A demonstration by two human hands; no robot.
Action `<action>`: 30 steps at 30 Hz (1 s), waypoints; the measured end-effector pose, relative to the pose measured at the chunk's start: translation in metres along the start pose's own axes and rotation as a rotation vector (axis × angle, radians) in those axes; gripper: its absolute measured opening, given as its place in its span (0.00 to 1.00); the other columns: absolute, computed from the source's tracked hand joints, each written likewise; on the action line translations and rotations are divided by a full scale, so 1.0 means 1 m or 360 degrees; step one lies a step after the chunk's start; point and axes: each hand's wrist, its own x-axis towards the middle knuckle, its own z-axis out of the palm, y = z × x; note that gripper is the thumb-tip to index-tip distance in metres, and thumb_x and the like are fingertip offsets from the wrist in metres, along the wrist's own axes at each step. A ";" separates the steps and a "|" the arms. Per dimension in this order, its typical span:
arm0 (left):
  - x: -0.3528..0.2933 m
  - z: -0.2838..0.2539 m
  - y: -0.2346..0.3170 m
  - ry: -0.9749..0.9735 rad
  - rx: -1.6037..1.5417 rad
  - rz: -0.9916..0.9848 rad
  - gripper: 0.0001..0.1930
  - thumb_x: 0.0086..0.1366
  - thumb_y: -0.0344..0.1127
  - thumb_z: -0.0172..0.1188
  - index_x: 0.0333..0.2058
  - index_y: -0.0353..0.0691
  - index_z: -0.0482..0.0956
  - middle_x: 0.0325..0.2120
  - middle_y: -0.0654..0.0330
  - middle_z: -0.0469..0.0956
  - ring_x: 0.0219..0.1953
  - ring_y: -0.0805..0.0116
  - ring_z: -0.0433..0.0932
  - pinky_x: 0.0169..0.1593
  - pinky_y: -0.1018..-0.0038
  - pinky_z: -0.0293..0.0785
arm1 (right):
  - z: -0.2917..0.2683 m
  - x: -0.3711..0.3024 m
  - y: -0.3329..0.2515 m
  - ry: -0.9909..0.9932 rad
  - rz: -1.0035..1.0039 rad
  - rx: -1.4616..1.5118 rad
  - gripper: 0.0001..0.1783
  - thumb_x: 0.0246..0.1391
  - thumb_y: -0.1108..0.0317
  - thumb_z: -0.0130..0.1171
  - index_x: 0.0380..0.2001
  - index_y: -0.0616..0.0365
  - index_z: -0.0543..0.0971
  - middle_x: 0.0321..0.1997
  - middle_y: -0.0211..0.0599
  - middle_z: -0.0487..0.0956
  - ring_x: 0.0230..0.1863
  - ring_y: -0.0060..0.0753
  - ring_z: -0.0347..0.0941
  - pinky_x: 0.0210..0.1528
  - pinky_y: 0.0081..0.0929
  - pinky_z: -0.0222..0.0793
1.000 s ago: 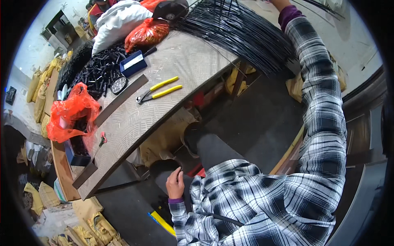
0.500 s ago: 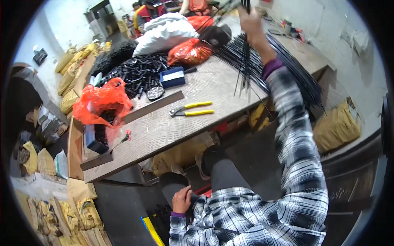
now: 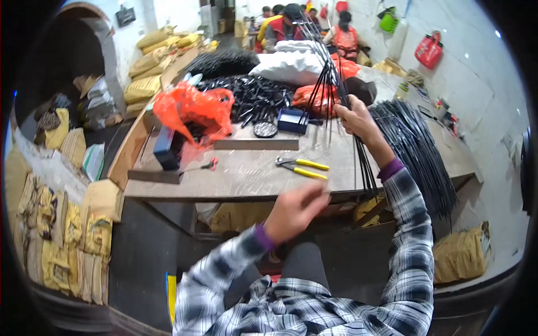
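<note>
Here, black rods (image 3: 340, 89) in right hand (image 3: 361, 122), any lettering illegible.

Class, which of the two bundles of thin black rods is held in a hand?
The smaller bundle, gripped in the right hand. The much larger bundle lies at the right side of the table, held by neither hand.

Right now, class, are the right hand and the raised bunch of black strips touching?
Touching: the head view shows the right hand closed around the black strips.
</note>
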 end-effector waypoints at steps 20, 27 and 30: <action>0.055 -0.066 -0.002 0.0158 -0.1244 -0.0463 0.14 0.64 0.27 0.46 0.48 0.28 0.65 0.45 0.48 0.72 0.47 0.61 0.73 0.48 0.70 0.73 | 0.122 -0.114 0.006 -0.0388 0.0011 0.1144 0.13 0.60 0.63 0.43 0.39 0.63 0.69 0.25 0.38 0.77 0.20 0.24 0.74 0.23 0.16 0.70; 0.055 -0.065 -0.007 0.0170 -0.1296 -0.0418 0.15 0.61 0.24 0.46 0.47 0.26 0.66 0.42 0.47 0.73 0.44 0.62 0.75 0.48 0.69 0.73 | 0.114 -0.103 0.017 -0.0230 -0.0123 0.1009 0.12 0.59 0.65 0.46 0.38 0.63 0.72 0.29 0.37 0.78 0.27 0.25 0.76 0.31 0.19 0.73; 0.058 -0.061 -0.007 0.0188 -0.1352 -0.0349 0.16 0.60 0.23 0.45 0.47 0.25 0.66 0.42 0.46 0.73 0.45 0.61 0.74 0.49 0.70 0.72 | 0.113 -0.106 0.013 -0.0238 -0.0103 0.0939 0.11 0.59 0.66 0.46 0.38 0.63 0.72 0.29 0.35 0.77 0.29 0.24 0.76 0.32 0.20 0.74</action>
